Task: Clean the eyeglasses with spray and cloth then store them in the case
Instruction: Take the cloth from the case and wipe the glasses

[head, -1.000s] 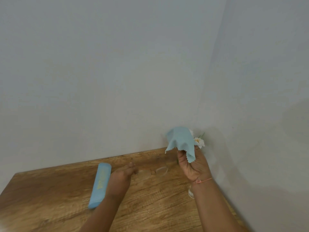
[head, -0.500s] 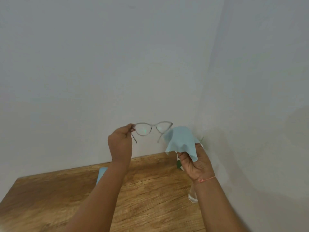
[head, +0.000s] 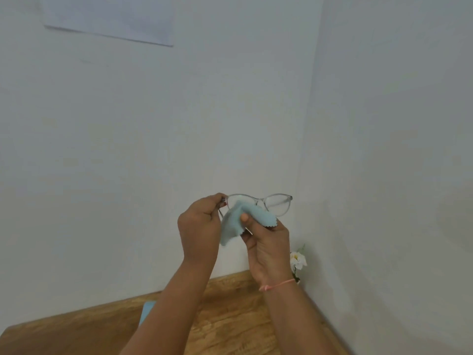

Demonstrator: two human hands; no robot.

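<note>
Glasses [head: 258,204] are held up in the air, high over the desk's [head: 230,316] back edge, w/ bare wall behind. Left hand [head: 201,226] pinches the frame's left end. Right hand [head: 267,242] grips the blue cloth [head: 235,219], pressed on the left lens. Blue case [head: 146,310] lies on the desk near its back edge, partly hidden by the left arm. Flower [head: 297,261] sits in the back right corner.

The clear, glossy plastic-framed eyeglasses [head: 258,204] are showing 2 smooth transparent lenses, and the pale blue matt cloth with pinked edges [head: 234,221] is looking soft and finely woven. The brown wooden tabletop [head: 230,316] is showing visible grain under a slight sheen, while the white wall [head: 128,149] is looking matt and smooth.
</note>
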